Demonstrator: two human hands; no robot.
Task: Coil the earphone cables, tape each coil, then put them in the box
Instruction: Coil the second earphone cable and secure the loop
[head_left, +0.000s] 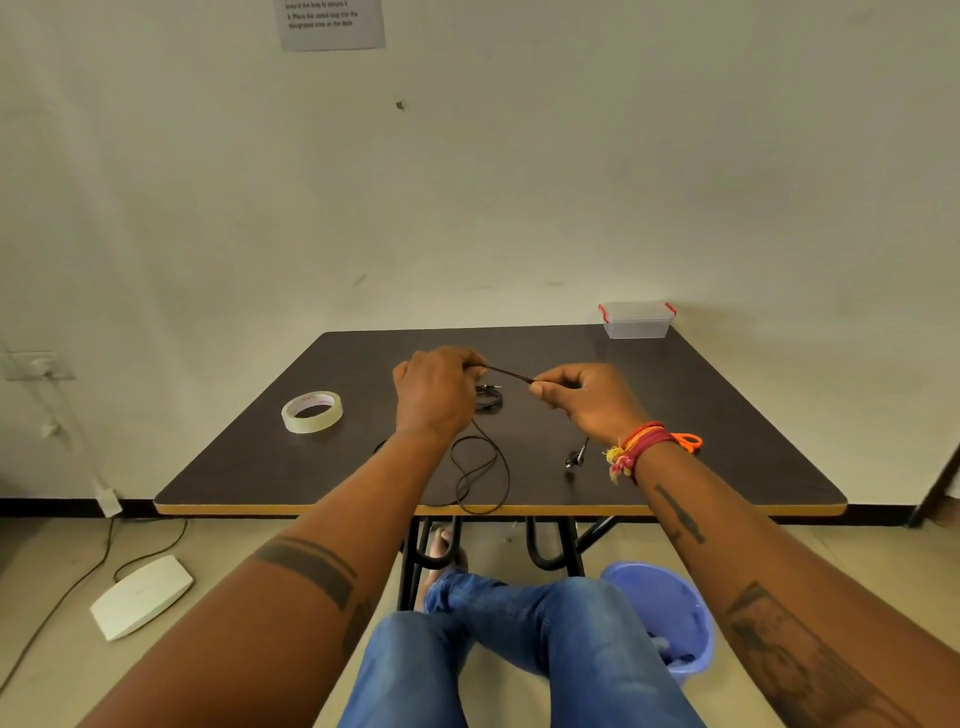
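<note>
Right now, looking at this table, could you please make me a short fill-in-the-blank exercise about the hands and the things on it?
1. Both hands, left hand and right hand, pinch a stretch of black ____ between them.
2. The tape roll lies to the ____ of the left hand.
3. The clear box with red clips stands at the table's far ____ corner.
4. The scissors have ____ handles.

Missing words: cable; left; right; orange

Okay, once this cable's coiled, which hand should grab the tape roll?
Probably left. The tape roll lies on the table just outside the left hand; the right hand would have to cross over.
</note>
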